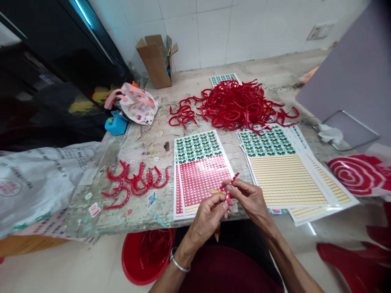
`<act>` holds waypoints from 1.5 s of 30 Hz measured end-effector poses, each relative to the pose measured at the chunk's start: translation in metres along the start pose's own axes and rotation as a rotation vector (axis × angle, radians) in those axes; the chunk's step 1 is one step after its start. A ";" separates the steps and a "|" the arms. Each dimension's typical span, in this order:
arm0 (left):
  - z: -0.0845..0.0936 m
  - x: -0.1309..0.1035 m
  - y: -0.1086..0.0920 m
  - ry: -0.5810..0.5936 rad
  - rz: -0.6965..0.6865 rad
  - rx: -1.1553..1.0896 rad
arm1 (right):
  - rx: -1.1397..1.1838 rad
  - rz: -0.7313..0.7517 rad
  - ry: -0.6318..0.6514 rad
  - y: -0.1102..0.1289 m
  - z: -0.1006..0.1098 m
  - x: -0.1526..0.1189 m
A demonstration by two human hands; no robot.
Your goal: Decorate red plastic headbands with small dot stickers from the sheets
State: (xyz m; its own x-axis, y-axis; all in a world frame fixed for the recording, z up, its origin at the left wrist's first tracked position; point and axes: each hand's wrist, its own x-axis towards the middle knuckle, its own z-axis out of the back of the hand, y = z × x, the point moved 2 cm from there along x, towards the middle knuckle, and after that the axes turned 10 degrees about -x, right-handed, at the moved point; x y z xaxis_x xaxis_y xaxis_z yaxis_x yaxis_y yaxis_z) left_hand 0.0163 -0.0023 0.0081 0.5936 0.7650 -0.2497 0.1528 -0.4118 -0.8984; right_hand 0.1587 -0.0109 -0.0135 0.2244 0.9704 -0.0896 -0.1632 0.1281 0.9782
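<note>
The right hand (249, 198) pinches a red strip (235, 177) between thumb and fingers, one end poking up past the fingertips. The left hand (210, 211) has its fingers closed on the strip's lower part, just beside the right. A small tan piece (215, 191), too blurred to identify, sits at the left fingertips, and a silvery bangle (180, 262) circles the left wrist. Directly under the grip and a little beyond it lies a left stack of sticker sheets (203, 173), green-and-blue at the far end, red with small white marks nearer. Just right of the grip is a second stack (282, 175), its near part pale yellow with dark lines. Left of the grip, curved red pieces (118, 205) lie grouped on the worn table (146, 142). Farther out, past the sheets, rises a tangled red heap (238, 106). Beyond and left stand a cardboard box (154, 67) and a patterned bag (142, 108). Below the grip, to its left, a red bucket (131, 260) sits on the floor, more red pieces inside.
</note>
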 end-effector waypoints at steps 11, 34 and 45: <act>-0.004 0.001 0.001 0.005 0.004 0.017 | -0.016 -0.001 0.020 -0.011 0.005 0.006; 0.004 -0.004 0.005 -0.036 -0.007 0.053 | -0.046 -0.015 0.084 -0.004 0.000 -0.005; 0.004 -0.002 0.008 -0.040 0.020 0.072 | -0.207 0.260 0.085 0.002 -0.002 -0.008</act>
State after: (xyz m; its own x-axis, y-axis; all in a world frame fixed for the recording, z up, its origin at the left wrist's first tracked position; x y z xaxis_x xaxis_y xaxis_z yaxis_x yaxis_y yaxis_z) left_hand 0.0126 -0.0051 0.0002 0.5639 0.7767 -0.2807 0.0829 -0.3914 -0.9165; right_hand 0.1546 -0.0178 -0.0108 0.0701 0.9885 0.1342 -0.3976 -0.0957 0.9126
